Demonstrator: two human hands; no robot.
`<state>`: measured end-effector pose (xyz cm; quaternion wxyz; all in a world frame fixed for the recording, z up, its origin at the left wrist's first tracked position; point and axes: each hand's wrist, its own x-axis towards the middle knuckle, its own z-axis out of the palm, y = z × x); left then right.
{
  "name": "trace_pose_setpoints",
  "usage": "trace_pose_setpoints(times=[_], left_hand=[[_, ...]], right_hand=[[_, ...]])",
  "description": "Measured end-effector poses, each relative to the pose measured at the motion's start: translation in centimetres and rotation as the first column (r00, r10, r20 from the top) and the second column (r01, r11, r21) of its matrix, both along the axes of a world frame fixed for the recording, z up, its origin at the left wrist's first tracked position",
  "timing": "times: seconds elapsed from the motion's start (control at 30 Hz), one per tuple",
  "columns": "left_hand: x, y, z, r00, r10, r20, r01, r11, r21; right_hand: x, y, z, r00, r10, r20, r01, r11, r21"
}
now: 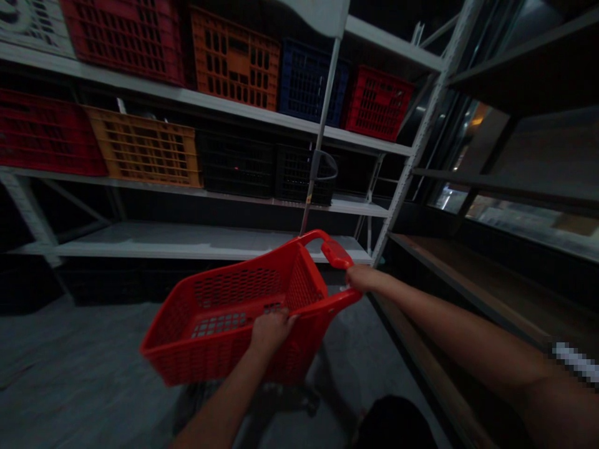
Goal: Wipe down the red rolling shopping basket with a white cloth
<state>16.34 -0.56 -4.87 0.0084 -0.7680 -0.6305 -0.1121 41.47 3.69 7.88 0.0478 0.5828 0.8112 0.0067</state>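
A red plastic shopping cart [201,360] stands on the floor before me, its handle end to the right. My left hand [270,330] is closed over the cart's near side rim. At the right end, my right hand [361,278] wraps round the handle bar [337,254]. The basket holds nothing that I can see; its grid bottom shows the floor through it. A pole [322,125] with a grey loop grip rises behind the handle; where its lower end is fixed is hidden by the cart.
Grey metal shelving [224,103] runs behind the cart, carrying an orange crate [236,62], a yellow crate [150,146], a blue crate [311,84], a red crate [380,103] and dark ones. Wooden shelves [463,262] flank my right side. Grey concrete floor [70,374] extends left.
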Motion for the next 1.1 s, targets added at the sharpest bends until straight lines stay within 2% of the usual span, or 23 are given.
trace_pose_setpoints(times=[0.1, 0.23, 0.33, 0.4, 0.5, 0.57, 0.63, 0.73, 0.8, 0.87, 0.93, 1.0, 1.07, 1.1], left_hand=[[0.1, -0.1, 0.0, 1.000, 0.000, -0.006, 0.000, 1.000, 0.007], [0.1, 0.0, 0.3, 1.000, -0.016, -0.022, 0.017, 1.000, 0.020], [0.0, 0.1, 0.5, 1.000, -0.004, -0.024, 0.004, 1.000, 0.015], [-0.3, 0.3, 0.6, 1.000, 0.001, -0.028, -0.001, 1.000, 0.016], [-1.0, 0.6, 0.6, 0.999, -0.020, -0.044, 0.020, 1.000, 0.017], [-1.5, 0.8, 0.5, 0.998, -0.034, -0.050, 0.035, 0.999, 0.018], [-2.0, 1.0, 0.5, 0.998, -0.034, -0.058, 0.036, 0.999, 0.019], [-2.9, 1.2, 0.5, 0.997, -0.026, -0.077, 0.029, 0.999, 0.029], [-3.9, 1.3, 0.4, 0.996, -0.039, -0.080, 0.041, 0.999, 0.022], [-5.1, 1.3, 0.3, 0.996, -0.069, -0.058, 0.069, 0.998, 0.007], [-6.1, 1.0, 0.4, 0.992, -0.123, -0.001, 0.123, 0.991, 0.056], [-6.3, 0.3, 1.0, 0.977, -0.202, 0.070, 0.186, 0.964, 0.190], [-5.0, -0.8, 2.2, 0.947, -0.298, 0.122, 0.246, 0.913, 0.325], [-3.8, -1.4, 3.0, 0.928, -0.346, 0.138, 0.278, 0.889, 0.363]], right_hand=[[-2.7, -1.0, -0.5, 0.999, 0.002, -0.032, -0.002, 1.000, -0.018], [-7.8, -1.8, -1.8, 0.990, 0.082, -0.113, -0.092, 0.992, -0.087], [-9.1, -2.6, -2.6, 0.986, 0.108, -0.130, -0.114, 0.993, -0.036], [-7.6, -3.5, -2.7, 0.988, 0.120, -0.093, -0.113, 0.991, 0.071], [-3.0, -4.8, -2.3, 0.987, 0.141, -0.073, -0.122, 0.967, 0.222], [0.2, -5.2, -2.3, 0.978, 0.110, -0.177, -0.048, 0.946, 0.322], [2.6, -4.9, -2.9, 0.930, 0.066, -0.362, 0.091, 0.912, 0.399], [3.6, -3.6, -4.9, 0.751, 0.015, -0.660, 0.314, 0.872, 0.376], [2.6, -3.1, -6.8, 0.565, 0.015, -0.825, 0.460, 0.825, 0.330], [0.6, -3.5, -8.9, 0.328, 0.060, -0.943, 0.571, 0.782, 0.249], [-1.7, -4.8, -10.8, 0.074, 0.117, -0.990, 0.590, 0.795, 0.138], [-4.0, -6.7, -12.3, -0.143, 0.151, -0.978, 0.537, 0.842, 0.052], [-5.7, -8.3, -13.2, -0.271, 0.173, -0.947, 0.496, 0.868, 0.017], [-6.3, -8.7, -13.3, -0.289, 0.184, -0.939, 0.493, 0.870, 0.019]])
